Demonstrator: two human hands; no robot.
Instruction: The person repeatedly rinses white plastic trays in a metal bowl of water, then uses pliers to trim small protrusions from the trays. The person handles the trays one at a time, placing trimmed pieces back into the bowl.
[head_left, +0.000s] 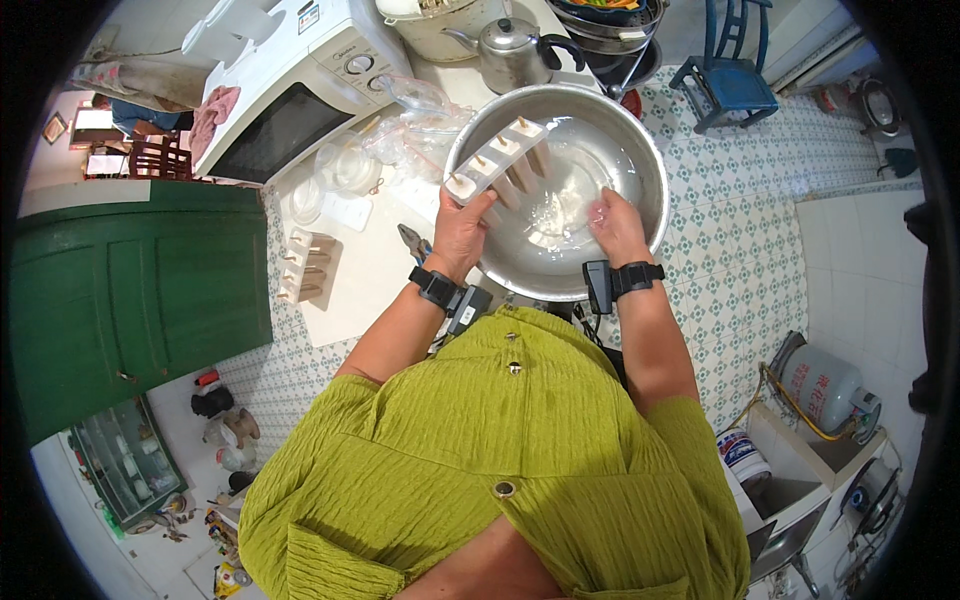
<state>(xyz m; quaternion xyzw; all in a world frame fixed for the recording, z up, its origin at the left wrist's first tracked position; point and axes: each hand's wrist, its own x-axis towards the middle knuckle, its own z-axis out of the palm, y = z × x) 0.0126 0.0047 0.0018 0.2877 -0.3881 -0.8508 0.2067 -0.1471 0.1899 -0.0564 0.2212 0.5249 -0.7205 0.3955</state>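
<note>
My left hand (461, 229) grips the near end of a popsicle mold (501, 154) with several wooden sticks standing out of its top. The mold is tilted over a wide metal basin (660, 161), its cups hanging toward clear water (559, 217). On the basin's right side, my right hand (621, 223) dips its fingertips into the water; they are blurred there, and I cannot tell whether they hold anything. A second popsicle mold (306, 266) with sticks rests on the white table (352, 289) to the left. Combination pliers (414, 244) lie beside my left wrist.
A microwave (292, 112) stands at the upper left, with plastic bags (420, 139) and clear plastic containers (345, 165) in front. Behind the basin is a metal kettle (514, 56). A blue chair (731, 82) stands on the tiled floor, and a gas cylinder (817, 386) at right.
</note>
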